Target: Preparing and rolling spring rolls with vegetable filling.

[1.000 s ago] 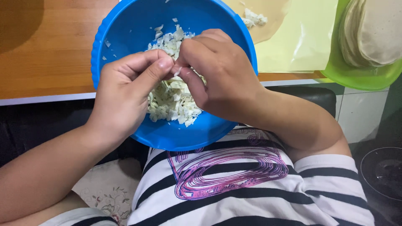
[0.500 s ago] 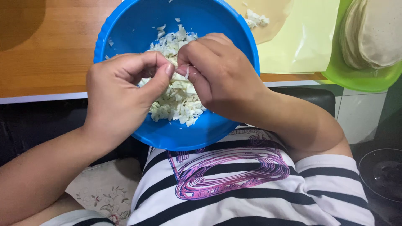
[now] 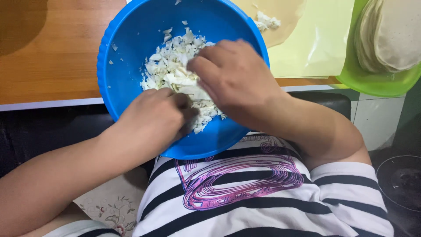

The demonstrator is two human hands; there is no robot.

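A round blue bowl (image 3: 127,52) rests at the edge of a wooden table (image 3: 48,57), over my lap. It holds a heap of pale chopped cabbage (image 3: 169,66). My left hand (image 3: 153,118) is curled into the near side of the heap, knuckles up, fingers buried in the shreds. My right hand (image 3: 232,79) lies over the middle of the heap, its fingertips pinching a clump of cabbage. Both hands touch each other's fingers inside the bowl.
A green bowl (image 3: 372,83) with a stack of round dough wrappers (image 3: 394,30) stands at the right. A yellow sheet (image 3: 315,44) carries one flat wrapper (image 3: 280,17) with a bit of filling. A dark glass lid (image 3: 401,180) lies low right.
My left hand has dropped from beside the right hand down into the near side of the cabbage and curled shut. My right hand stays over the heap. The view has shifted slightly.
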